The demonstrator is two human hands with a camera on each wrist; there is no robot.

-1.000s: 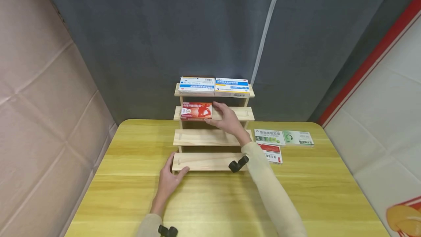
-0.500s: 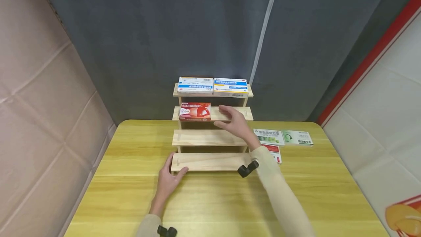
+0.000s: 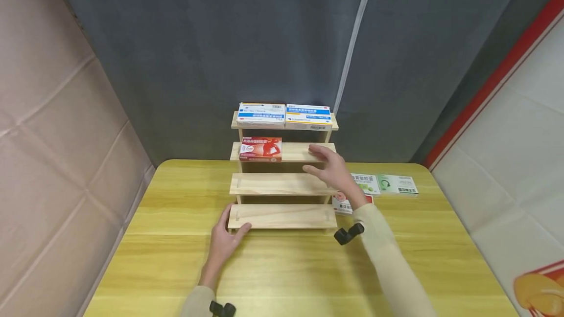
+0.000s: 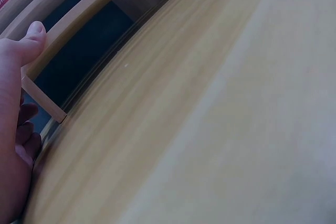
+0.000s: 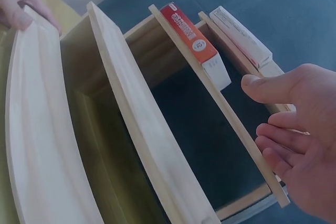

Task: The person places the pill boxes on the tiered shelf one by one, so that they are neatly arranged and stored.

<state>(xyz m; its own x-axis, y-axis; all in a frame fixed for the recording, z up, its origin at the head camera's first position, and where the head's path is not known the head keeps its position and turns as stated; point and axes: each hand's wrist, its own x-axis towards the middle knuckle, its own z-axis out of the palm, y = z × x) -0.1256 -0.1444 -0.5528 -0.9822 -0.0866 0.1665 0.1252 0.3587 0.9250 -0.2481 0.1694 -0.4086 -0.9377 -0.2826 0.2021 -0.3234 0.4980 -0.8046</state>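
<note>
My left hand (image 3: 223, 239) grips the near left corner of the wooden stand (image 3: 282, 216), thumb over the front edge of the lowest step and the other fingers curled round its end. My right hand (image 3: 333, 169) is released and holds nothing: thumb and fingers are spread apart and loosely bent, at the right end of the second step from the top (whether a fingertip brushes the wood there, I cannot tell).

The red box (image 3: 261, 149) lies flat on that same step, to the left of my right fingertips and clear of them, with a bare stretch of wood between. From my left fingers it is farther off, two steps up. Beyond my right fingers, on the top step, two blue-and-white boxes lie side by side, the left box (image 3: 262, 114) behind the red one and the right box (image 3: 308, 117) nearer to my right hand.

To the right of the stand, a red-and-white box (image 3: 341, 204) lies on the table (image 3: 264, 273), partly hidden by my right wrist. Just past that wrist is a white-and-green box (image 3: 369, 183), partly covered too, and farther right of my fingers, beside it, a pale green box (image 3: 398, 185).
</note>
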